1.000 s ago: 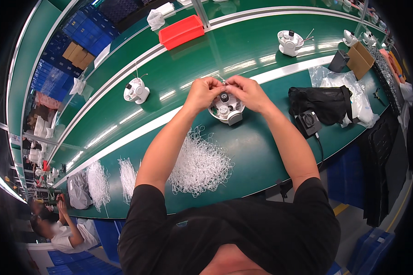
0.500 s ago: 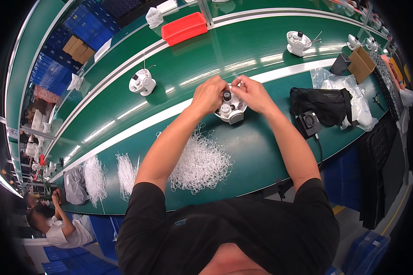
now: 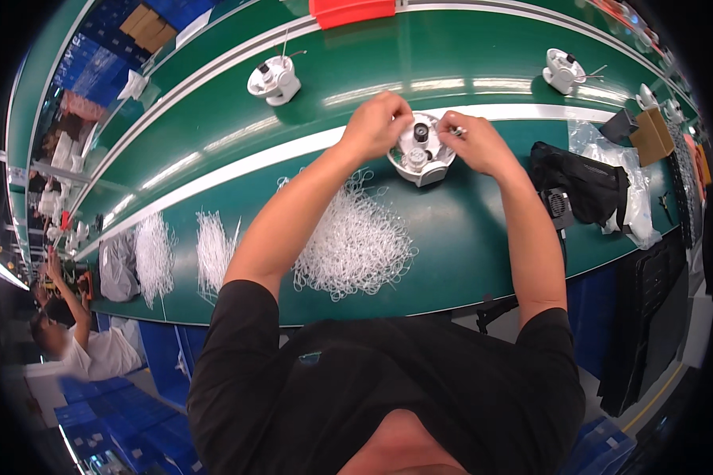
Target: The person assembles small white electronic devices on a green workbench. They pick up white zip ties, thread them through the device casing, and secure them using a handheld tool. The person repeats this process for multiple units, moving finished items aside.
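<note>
A white, round-bodied device housing stands on the green worktop in front of me, with a black lens-like cylinder and small white parts inside. My left hand is closed at its left rim, thumb and fingers pressed together; what they pinch is hidden. On the other side my right hand is closed too, with a small pale piece showing at its fingertips beside the right rim. Left of the housing lies a large heap of white looped cables.
Similar white units stand on the green conveyor: one at left, one at right. A black bag, small fan and cardboard box lie to my right. Beyond the conveyor sits a red bin. A co-worker is at far left.
My hands have moved apart, from close together over the housing's far side to its left and right rims. The black cylinder now shows more fully. The whole view has shifted.
</note>
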`<state>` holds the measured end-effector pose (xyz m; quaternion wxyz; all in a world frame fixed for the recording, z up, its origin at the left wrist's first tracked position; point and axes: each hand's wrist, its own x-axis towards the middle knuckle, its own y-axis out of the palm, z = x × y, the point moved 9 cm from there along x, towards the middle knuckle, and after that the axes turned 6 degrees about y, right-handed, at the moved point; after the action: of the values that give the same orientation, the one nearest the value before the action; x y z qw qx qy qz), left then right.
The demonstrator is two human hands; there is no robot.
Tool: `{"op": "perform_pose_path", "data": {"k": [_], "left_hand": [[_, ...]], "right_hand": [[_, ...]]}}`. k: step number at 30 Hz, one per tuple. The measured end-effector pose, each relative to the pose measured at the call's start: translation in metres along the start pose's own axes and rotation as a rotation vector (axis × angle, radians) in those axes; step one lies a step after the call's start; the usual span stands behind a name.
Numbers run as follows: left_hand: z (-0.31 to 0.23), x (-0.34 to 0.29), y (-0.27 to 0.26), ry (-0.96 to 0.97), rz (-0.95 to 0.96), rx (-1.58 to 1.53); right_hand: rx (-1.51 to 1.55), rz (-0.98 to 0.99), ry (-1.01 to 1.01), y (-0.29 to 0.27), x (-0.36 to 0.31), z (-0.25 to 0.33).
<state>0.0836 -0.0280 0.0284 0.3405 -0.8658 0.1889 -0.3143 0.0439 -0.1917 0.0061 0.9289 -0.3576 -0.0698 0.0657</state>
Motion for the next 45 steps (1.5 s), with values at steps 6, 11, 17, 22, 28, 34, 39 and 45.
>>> {"op": "perform_pose_path", "data": {"k": [6,11,17,22,28,34,39,45], "left_hand": [[0.030,-0.046,-0.036,-0.259,0.162,0.085],[0.015,-0.087,-0.004,-0.118,0.332,0.263],[0.013,-0.093,0.010,-0.082,0.399,0.410],[0.011,-0.093,0.015,-0.003,0.389,0.500],[0.016,-0.090,0.001,0.049,0.318,0.375],[0.118,-0.058,-0.091,-0.503,-0.232,-0.478],[0.251,-0.069,-0.128,-0.741,-0.755,-0.718],[0.266,-0.024,-0.091,-0.839,-0.652,-0.831]], "right_hand": [[0.195,-0.210,0.224,-0.035,0.003,-0.031],[0.213,-0.401,0.364,-0.076,0.062,-0.064],[0.083,-0.493,0.549,-0.091,0.117,-0.113],[0.009,-0.562,0.535,-0.092,0.118,-0.134],[-0.303,-0.957,0.403,-0.118,0.071,-0.107],[-0.036,-0.941,0.156,-0.116,0.020,-0.060],[0.087,-0.726,-0.019,-0.074,-0.004,-0.020],[0.222,-0.321,0.119,0.002,-0.006,-0.001]]}}
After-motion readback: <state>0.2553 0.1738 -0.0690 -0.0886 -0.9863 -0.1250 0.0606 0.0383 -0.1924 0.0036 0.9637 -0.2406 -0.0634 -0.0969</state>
